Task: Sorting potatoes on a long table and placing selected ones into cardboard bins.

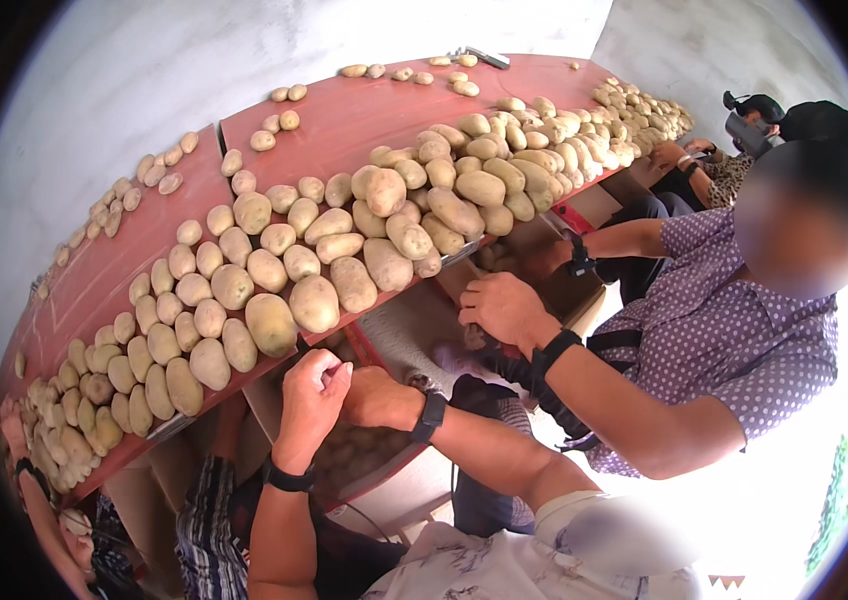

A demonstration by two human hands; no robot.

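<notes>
My left hand (311, 401) is raised just below the front edge of the red table (364, 120), its fingers curled and the thumb against them. Close beside it, my right hand (383, 401) is partly covered by the left, its fingertips hidden. I cannot tell whether either hand holds something small. Both wrists wear black bands. Right above my hands, rows of potatoes lie along the table edge, with a large greenish potato (270, 325) and a pale one (314, 304) nearest. Beneath my arms a box of potatoes (364, 450) sits in shadow.
A heap of potatoes (480, 187) covers the table edge to the right; small potatoes (113, 202) lie towards the wall. A co-worker's hand (506, 307) works close on my right over a cardboard box (581, 296). Another person's hand (13, 427) is at far left.
</notes>
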